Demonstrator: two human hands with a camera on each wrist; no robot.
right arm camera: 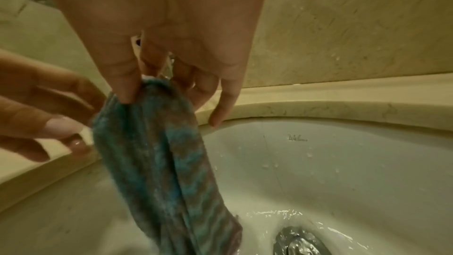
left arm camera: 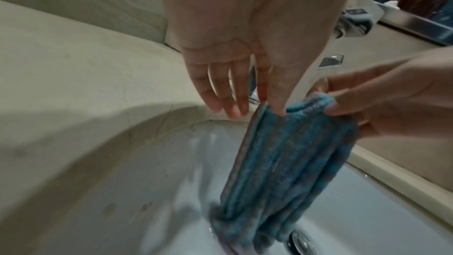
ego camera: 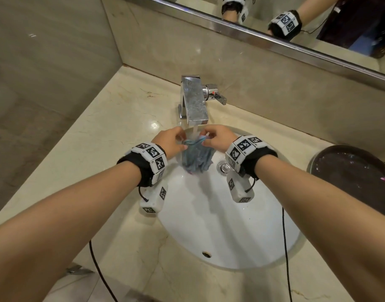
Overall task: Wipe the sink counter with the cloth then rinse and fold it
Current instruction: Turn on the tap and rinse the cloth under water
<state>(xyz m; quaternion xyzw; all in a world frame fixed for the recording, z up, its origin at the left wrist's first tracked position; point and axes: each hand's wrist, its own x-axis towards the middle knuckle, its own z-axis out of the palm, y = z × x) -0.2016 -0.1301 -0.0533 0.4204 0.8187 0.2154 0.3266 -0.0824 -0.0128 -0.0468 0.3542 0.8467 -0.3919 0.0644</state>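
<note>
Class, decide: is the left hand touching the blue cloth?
Touching. In the left wrist view, the left hand pinches the blue cloth at its top edge, thumb tip pressed into the fabric.

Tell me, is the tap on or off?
On: water pours from the faucet onto the cloth.

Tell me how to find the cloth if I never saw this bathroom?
Find the white sink and its shiny tap. Under the running water, the left hand and right hand pinch the cloth. It is the only blue, fuzzy thing.
</note>
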